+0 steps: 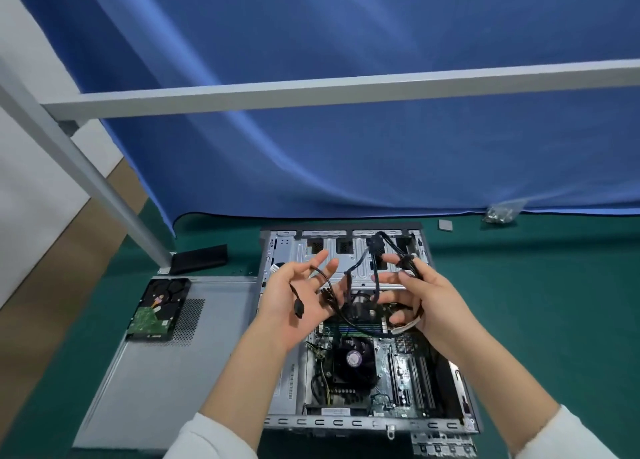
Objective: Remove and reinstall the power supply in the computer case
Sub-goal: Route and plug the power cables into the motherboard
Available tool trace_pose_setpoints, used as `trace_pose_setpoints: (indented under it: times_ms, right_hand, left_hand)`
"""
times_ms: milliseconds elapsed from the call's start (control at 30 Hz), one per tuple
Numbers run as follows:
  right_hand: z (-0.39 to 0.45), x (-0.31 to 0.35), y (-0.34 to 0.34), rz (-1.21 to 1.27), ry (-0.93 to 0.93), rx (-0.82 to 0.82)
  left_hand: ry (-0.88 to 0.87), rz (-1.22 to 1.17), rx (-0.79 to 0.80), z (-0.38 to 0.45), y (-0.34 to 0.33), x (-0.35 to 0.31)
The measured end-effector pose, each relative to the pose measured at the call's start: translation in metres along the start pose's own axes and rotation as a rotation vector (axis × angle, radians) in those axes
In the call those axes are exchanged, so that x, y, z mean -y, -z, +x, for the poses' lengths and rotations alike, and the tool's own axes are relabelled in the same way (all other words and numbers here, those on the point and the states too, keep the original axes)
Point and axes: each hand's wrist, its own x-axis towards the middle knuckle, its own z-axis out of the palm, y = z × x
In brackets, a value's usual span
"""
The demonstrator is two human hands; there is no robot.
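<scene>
A blue cloth (346, 129) hangs behind the green table (554, 302). The open computer case (291, 250) lies flat on the table, and its grey side panel (166, 372) lies at its left with a hard drive (159, 309) on top. Above the case, the left hand (294, 295) is spread, black cables (353, 271) draped over its fingers. The right hand (426, 299) curls around a cable bundle. The power supply itself I cannot make out.

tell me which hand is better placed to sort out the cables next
Right, probably. The right hand already pinches the black cable bundle above the open computer case, while the left hand lies open with only a loose connector draped over its palm.
</scene>
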Motion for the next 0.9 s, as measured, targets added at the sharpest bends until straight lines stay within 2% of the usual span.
trace_pose_setpoints:
  times_ms: [200, 467, 567, 667, 700, 767, 900]
  right_hand:
    - [-0.002, 0.005, 0.001, 0.126, 0.011, -0.001]
    - [0.001, 0.013, -0.001, 0.371, 0.127, -0.184]
    - [0.005, 0.014, -0.004, 0.404, 0.147, -0.208]
    - [0.009, 0.006, -0.016, 0.451, 0.083, -0.201]
    - [0.010, 0.003, -0.021, 0.439, 0.045, -0.188]
    - [0.011, -0.005, -0.031, 0.318, -0.008, -0.178]
    - [0.014, -0.013, -0.035, -0.236, -0.015, -0.234]
  left_hand:
    - [0.127, -0.096, 0.040, -0.001, 0.007, 0.010]
    - [0.178, -0.188, 0.016, 0.000, 0.017, 0.012]
    - [0.244, -0.153, 0.167, -0.005, 0.013, 0.013]
    - [0.283, -0.090, 0.358, -0.010, 0.000, 0.025]
    - [0.271, -0.139, 0.391, -0.009, -0.005, 0.030]
    - [0.185, -0.251, 0.346, -0.001, -0.015, 0.039]
    - [-0.007, -0.291, 0.100, 0.015, -0.017, 0.035]
